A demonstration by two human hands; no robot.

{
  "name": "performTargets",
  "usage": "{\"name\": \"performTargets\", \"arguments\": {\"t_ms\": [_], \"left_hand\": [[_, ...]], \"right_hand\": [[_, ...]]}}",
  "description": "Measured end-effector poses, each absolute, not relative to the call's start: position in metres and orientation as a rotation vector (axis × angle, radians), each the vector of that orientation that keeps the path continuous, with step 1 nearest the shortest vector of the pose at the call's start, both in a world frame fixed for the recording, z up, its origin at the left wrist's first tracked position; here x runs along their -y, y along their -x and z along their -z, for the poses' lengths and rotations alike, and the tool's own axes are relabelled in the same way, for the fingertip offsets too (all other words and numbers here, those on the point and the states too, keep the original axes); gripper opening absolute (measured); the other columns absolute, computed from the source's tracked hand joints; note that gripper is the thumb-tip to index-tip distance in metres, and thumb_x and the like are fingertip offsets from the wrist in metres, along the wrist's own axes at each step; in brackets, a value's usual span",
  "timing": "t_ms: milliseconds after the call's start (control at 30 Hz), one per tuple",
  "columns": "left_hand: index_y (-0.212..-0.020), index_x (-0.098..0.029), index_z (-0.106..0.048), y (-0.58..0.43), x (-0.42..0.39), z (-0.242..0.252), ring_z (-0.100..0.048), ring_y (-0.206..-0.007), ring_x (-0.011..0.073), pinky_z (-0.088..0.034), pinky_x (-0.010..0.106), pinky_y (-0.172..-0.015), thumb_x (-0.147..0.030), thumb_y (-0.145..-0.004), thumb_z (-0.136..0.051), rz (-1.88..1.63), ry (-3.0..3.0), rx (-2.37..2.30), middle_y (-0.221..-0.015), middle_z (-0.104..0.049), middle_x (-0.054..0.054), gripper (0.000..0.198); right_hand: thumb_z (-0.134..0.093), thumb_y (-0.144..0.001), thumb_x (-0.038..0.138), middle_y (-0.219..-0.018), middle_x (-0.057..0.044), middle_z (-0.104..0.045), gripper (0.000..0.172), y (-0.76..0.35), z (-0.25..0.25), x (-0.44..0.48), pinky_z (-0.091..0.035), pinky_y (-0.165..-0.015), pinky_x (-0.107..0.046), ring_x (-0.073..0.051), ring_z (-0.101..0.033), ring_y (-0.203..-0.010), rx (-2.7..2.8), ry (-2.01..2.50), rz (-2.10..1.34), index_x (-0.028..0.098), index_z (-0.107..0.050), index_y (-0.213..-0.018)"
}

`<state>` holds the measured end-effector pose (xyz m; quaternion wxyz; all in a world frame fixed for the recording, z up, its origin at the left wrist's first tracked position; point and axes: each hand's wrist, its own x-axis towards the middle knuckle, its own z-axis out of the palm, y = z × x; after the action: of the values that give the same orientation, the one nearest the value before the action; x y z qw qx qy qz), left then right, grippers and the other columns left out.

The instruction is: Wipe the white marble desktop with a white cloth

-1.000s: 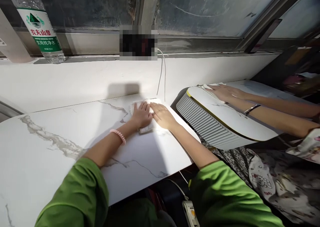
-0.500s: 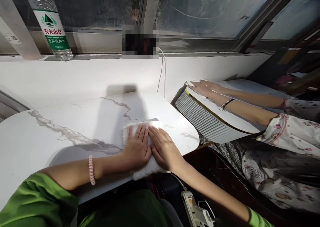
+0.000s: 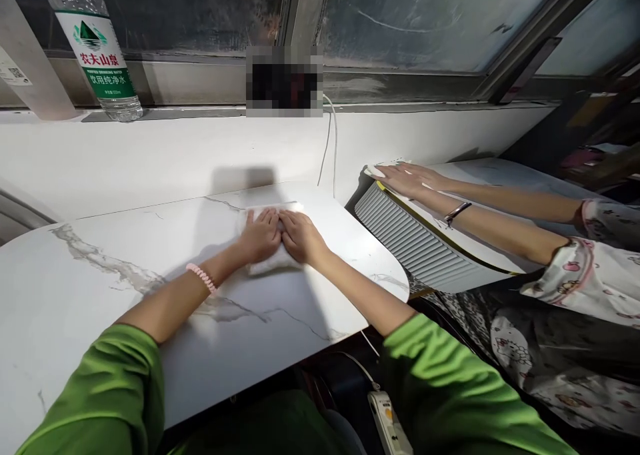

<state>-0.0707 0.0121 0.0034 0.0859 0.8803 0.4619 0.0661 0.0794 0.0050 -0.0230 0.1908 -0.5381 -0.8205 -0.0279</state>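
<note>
A white fluffy cloth (image 3: 270,263) lies on the white marble-patterned tabletop (image 3: 210,355), partly covered by both hands. My left hand (image 3: 261,236) rests flat on its left part, fingers stretched toward the wall, with a pink coil band on the wrist. Close beside it, almost touching, my right hand (image 3: 301,236) presses flat on the right part, fingers also stretched out. Both hands are open, palms down. The cloth beneath the palms is hidden.
At right, another person's hands (image 3: 405,177) press a pale cloth on a second white table (image 3: 500,168) with a ribbed side. A water bottle (image 3: 100,48) and a translucent container (image 3: 30,61) stand on the sill. Below the table edge lies a power strip (image 3: 390,423).
My two hands have slid the cloth away from me, from the near table edge toward the wall and slightly left. The other person's hands have barely moved.
</note>
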Motion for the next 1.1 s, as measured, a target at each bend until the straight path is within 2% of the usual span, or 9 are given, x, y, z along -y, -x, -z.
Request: {"name": "performTargets", "arguments": {"t_ms": [233, 533, 700, 900, 1100], "left_hand": [[-0.149, -0.003, -0.033, 0.079, -0.080, -0.001, -0.028, -0.146, 0.0264, -0.015, 0.054, -0.119, -0.021, -0.098, -0.027, -0.252, -2.605, -1.544, -0.157, -0.031, 0.019, 0.054], [-0.151, -0.005, -0.029, 0.081, -0.088, 0.004, -0.023, -0.148, 0.0261, -0.014, 0.056, -0.119, -0.023, -0.099, -0.023, -0.256, -2.619, -1.589, -0.160, -0.023, 0.016, 0.055], [-0.151, -0.001, -0.028, 0.093, -0.047, 0.002, -0.022, -0.149, 0.0283, -0.014, 0.059, -0.119, -0.024, -0.099, -0.024, -0.218, -2.606, -1.616, -0.159, -0.024, 0.018, 0.057], [-0.150, -0.003, -0.032, 0.122, 0.042, 0.004, -0.023, -0.148, 0.0279, -0.016, 0.058, -0.119, -0.024, -0.098, -0.027, -0.252, -2.752, -1.401, -0.158, -0.028, 0.016, 0.056], [-0.147, -0.001, -0.040, 0.144, 0.126, 0.008, -0.027, -0.146, 0.0334, -0.018, 0.059, -0.118, -0.026, -0.097, -0.030, -0.337, -2.856, -1.373, -0.155, -0.034, 0.018, 0.056]], "right_hand": [[-0.039, -0.085, 0.014, -0.137, -0.016, -0.058, 0.049, -0.064, 0.021, -0.090, -0.034, -0.112, -0.041, -0.027, -0.049, -0.130, 2.321, 1.435, 0.014, 0.006, -0.056, -0.130], [-0.037, -0.087, 0.014, -0.144, -0.015, -0.052, 0.054, -0.061, 0.020, -0.094, -0.029, -0.116, -0.040, -0.027, -0.041, -0.138, 2.289, 1.505, 0.004, 0.002, -0.051, -0.137], [-0.036, -0.089, 0.015, -0.146, -0.017, -0.050, 0.054, -0.052, 0.017, -0.053, -0.028, -0.117, -0.043, -0.027, -0.041, -0.139, 2.387, 1.451, 0.032, 0.000, -0.049, -0.139], [-0.033, -0.092, 0.019, -0.147, -0.023, -0.046, 0.056, -0.032, 0.018, 0.055, -0.029, -0.117, -0.049, -0.031, -0.039, -0.140, 2.391, 1.460, 0.122, -0.005, -0.045, -0.141], [-0.039, -0.088, 0.021, -0.148, -0.026, -0.043, 0.061, -0.018, 0.014, 0.137, -0.031, -0.117, -0.052, -0.035, -0.035, -0.142, 2.485, 1.302, 0.160, -0.008, -0.043, -0.141]]}}
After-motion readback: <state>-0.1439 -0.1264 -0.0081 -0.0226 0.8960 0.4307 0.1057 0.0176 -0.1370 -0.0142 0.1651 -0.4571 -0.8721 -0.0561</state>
